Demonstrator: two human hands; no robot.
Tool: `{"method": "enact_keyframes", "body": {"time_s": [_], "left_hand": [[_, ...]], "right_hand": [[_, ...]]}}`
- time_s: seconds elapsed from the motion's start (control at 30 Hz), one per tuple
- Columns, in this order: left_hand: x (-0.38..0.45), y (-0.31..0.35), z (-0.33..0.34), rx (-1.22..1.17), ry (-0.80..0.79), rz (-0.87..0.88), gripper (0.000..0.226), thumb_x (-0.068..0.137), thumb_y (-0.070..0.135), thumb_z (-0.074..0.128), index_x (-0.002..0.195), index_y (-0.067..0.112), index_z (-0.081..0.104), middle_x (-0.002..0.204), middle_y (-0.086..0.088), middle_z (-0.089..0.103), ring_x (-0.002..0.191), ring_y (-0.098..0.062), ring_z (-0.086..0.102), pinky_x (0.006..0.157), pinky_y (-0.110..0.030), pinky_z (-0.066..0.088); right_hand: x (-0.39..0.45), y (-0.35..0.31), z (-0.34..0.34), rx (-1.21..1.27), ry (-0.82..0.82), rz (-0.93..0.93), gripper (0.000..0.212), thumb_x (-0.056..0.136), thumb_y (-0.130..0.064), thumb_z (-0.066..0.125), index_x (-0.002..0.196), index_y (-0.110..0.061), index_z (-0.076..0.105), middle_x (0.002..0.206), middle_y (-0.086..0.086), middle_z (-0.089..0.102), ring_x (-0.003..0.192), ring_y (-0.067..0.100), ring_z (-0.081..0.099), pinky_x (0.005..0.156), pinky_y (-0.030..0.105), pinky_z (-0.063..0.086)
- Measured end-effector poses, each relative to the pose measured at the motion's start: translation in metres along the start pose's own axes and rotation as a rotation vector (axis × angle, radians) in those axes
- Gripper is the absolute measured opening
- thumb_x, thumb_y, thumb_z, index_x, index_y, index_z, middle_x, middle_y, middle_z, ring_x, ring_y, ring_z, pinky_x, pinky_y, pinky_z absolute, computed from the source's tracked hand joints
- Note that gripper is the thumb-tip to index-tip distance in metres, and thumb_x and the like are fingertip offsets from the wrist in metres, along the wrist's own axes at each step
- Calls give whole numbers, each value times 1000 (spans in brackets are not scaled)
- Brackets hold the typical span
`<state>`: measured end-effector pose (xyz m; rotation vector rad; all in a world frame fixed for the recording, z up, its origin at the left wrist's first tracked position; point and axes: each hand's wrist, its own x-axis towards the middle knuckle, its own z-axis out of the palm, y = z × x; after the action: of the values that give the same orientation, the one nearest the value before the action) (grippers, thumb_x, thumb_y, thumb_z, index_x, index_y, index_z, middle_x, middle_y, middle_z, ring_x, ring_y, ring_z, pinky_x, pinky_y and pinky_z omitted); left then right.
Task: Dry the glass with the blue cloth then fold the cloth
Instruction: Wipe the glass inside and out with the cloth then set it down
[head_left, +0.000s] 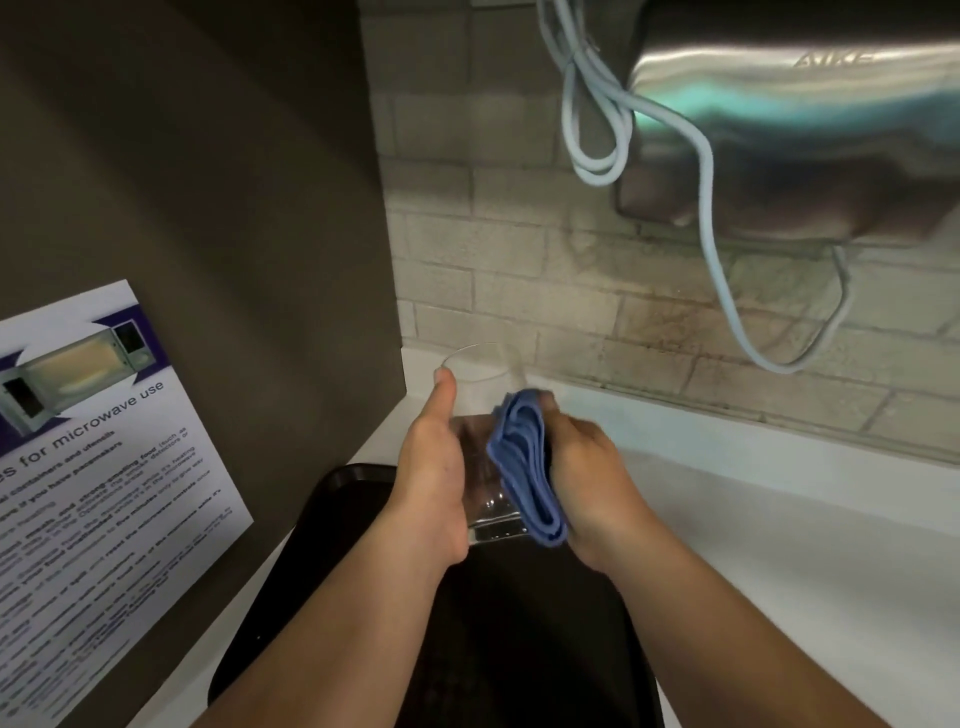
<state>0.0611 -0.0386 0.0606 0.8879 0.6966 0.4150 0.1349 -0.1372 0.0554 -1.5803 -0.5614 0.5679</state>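
Observation:
A clear drinking glass (480, 395) is held tilted away from me, its rim pointing toward the tiled wall and its base near my wrists. My left hand (431, 467) grips its left side, thumb lying along the wall up to the rim. My right hand (592, 478) presses a bunched blue cloth (527, 467) against the right side of the glass. The cloth is folded into several layers and covers part of the glass wall. Both hands hover above a black tray (322, 525).
The tray sits on a white counter (779, 545). A dark panel with a microwave-use notice (98, 467) stands at the left. A tiled wall (519, 260) is behind, with a steel hand dryer (800, 119) and a looped pale cable (711, 218) hanging upper right.

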Motion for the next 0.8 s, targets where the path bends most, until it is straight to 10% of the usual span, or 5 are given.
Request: {"method": "enact_keyframes", "body": {"time_s": [0.27, 0.37, 0.5, 0.63, 0.8], "left_hand": [[8, -2, -4, 91, 54, 50, 77, 86, 78, 51, 90, 8, 83, 88, -14, 83, 77, -29, 80, 64, -34, 58], [3, -1, -7, 40, -95, 24, 77, 69, 77, 52, 71, 8, 85, 76, -18, 82, 67, -29, 81, 68, -42, 56], [-3, 3, -5, 29, -68, 37, 84, 88, 80, 45, 103, 6, 82, 99, -20, 83, 87, -35, 81, 75, -43, 62], [5, 7, -7, 93, 88, 73, 83, 91, 79, 40, 97, 3, 75, 97, -17, 79, 87, -32, 75, 68, -37, 57], [0, -7, -5, 115, 52, 125, 58, 92, 69, 52, 69, 22, 77, 70, -17, 78, 63, -31, 75, 48, -34, 58]], "right_hand": [[-34, 16, 19, -373, 88, -388, 33, 99, -48, 41, 126, -32, 49, 105, -17, 67, 94, -10, 63, 79, 4, 47], [-10, -9, 13, -253, 176, -285, 30, 102, -46, 40, 107, -24, 60, 86, -8, 71, 77, -7, 66, 67, 6, 46], [-10, -11, 7, 23, 66, -75, 51, 102, -53, 34, 83, -24, 72, 72, -1, 78, 63, 6, 73, 58, 17, 53], [-49, 17, 23, -225, -15, -205, 26, 96, -57, 40, 114, -46, 55, 94, -12, 74, 88, -5, 70, 72, 10, 52], [-34, 1, 28, -344, 140, -357, 38, 99, -41, 45, 133, -23, 47, 109, -10, 66, 100, 1, 65, 83, 6, 49]]}}
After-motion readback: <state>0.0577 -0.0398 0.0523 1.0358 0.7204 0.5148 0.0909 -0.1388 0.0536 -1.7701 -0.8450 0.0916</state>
